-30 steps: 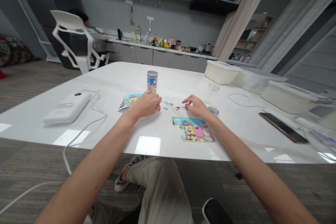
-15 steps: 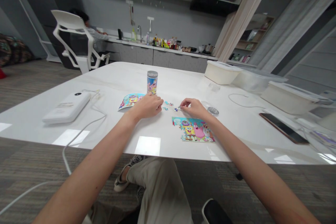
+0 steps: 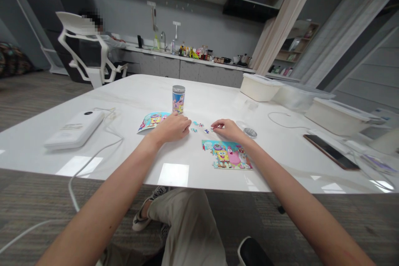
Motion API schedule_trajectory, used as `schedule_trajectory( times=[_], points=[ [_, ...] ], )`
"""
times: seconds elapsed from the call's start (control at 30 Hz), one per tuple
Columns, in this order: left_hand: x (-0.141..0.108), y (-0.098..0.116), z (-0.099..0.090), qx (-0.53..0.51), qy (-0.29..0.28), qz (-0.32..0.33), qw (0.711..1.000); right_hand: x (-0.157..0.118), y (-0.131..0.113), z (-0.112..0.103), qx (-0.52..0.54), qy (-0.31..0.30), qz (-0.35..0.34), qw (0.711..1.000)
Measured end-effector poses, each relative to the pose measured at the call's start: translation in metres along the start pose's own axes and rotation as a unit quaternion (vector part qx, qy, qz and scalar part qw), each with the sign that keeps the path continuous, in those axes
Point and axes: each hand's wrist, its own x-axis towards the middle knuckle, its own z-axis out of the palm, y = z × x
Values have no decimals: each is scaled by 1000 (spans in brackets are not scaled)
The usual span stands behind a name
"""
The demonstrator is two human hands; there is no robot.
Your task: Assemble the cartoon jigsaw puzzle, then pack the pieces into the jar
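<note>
My right hand (image 3: 230, 130) pinches a small jigsaw puzzle piece (image 3: 212, 129) between thumb and fingertips, just above the table. Several loose puzzle pieces (image 3: 201, 125) lie between my hands. Below my right hand, a partly joined jigsaw puzzle (image 3: 229, 156) shows cartoon figures, its left edge ragged. My left hand (image 3: 175, 126) rests with curled, closed fingers left of the loose pieces; whatever may be inside them is hidden. It overlaps the right end of a curled picture sheet (image 3: 152, 120). Behind it stands an upright cartoon-printed can (image 3: 178, 99) with a silver lid.
A round metal lid (image 3: 250, 133) lies right of my right hand. On the white table (image 3: 131, 91) are a white power bank (image 3: 75, 130) with a cable, a phone (image 3: 330, 152) and lidded storage boxes (image 3: 260, 87). A person sits by a white chair (image 3: 82, 25) at the back left.
My right hand has drawn slightly up from the table with its piece, leaving a dark-blue-and-white piece lying apart. My left hand keeps its place. The whole view has shifted slightly.
</note>
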Motion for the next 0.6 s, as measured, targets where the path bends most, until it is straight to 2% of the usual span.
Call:
schedule_trajectory(
  times=[0.27,0.6],
  points=[
    [0,0,0,8,-3,-3,1000,0,3,0,-41,13,16,999],
    [0,-2,3,14,4,5,1000,0,-2,-4,-25,-42,30,998]
  ],
)
